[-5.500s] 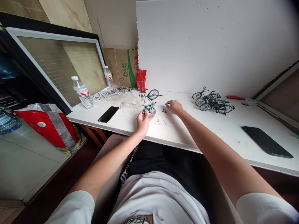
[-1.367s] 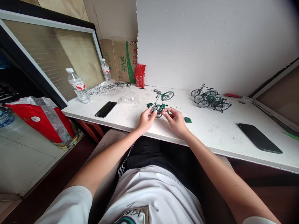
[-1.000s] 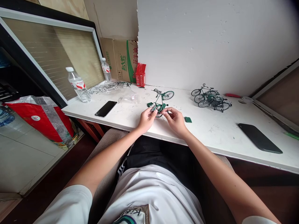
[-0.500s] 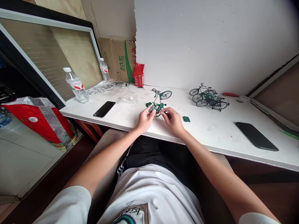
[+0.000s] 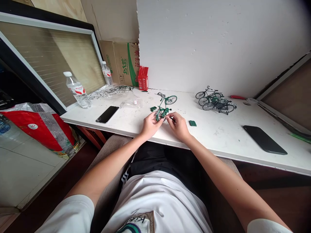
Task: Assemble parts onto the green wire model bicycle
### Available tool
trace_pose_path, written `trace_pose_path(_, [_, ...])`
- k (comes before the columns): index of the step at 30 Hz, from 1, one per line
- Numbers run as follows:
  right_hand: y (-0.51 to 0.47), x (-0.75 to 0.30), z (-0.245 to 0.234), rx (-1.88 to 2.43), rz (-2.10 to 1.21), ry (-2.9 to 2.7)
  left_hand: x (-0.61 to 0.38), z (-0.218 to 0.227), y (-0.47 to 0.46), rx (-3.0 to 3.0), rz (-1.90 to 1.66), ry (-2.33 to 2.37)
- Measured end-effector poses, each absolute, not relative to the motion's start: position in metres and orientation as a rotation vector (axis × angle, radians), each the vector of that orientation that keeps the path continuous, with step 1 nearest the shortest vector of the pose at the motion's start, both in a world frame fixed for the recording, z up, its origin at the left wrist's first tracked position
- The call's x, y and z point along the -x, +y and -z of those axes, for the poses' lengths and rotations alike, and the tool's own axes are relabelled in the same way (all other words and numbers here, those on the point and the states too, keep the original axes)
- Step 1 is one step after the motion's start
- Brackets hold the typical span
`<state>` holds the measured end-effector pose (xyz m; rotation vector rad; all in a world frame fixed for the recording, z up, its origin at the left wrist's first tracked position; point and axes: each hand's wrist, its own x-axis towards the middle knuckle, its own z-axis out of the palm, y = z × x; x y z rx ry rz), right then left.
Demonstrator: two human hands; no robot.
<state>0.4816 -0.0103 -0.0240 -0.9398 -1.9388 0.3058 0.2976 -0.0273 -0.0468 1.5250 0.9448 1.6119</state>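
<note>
A green model bicycle point(image 5: 166, 109) stands tilted near the table's front edge, its front wheel pointing away from me. My left hand point(image 5: 151, 124) pinches it around the rear wheel. On the other side of that wheel, my right hand point(image 5: 179, 124) has its fingers pinched together at the rear end. A thin dark piece shows between the right fingers, too small to name. Close to the left hand lies a small dark green part point(image 5: 153, 108). Right of my right hand is a flat green piece point(image 5: 192, 123).
Several finished model bicycles point(image 5: 215, 102) are grouped at the back right. Phones lie on the left point(image 5: 107, 114) and the right point(image 5: 264, 139). Water bottles point(image 5: 79, 90), dark part frames point(image 5: 109, 92), a red box point(image 5: 143, 78) and a carton point(image 5: 121, 61) stand or lie at the back left.
The model bicycle's rear end has turned a little in my hands, with more of the rear wheel showing. My fingers have shifted slightly around it; the view has moved slightly.
</note>
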Motion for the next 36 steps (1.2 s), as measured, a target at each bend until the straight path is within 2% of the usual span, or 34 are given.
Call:
trace_pose_path(22, [-0.0176, -0.4791, 0.0225, 0.992, -0.069, -2.103, -0.3018, 0.049, -0.0309, -1.51, -1.685, 1.012])
trace_pose_path(36, [-0.0138, -0.4781, 0.0241, 1.013, -0.183, -2.037, -0.3031, 0.045, -0.0354, -1.558, -1.688, 1.038])
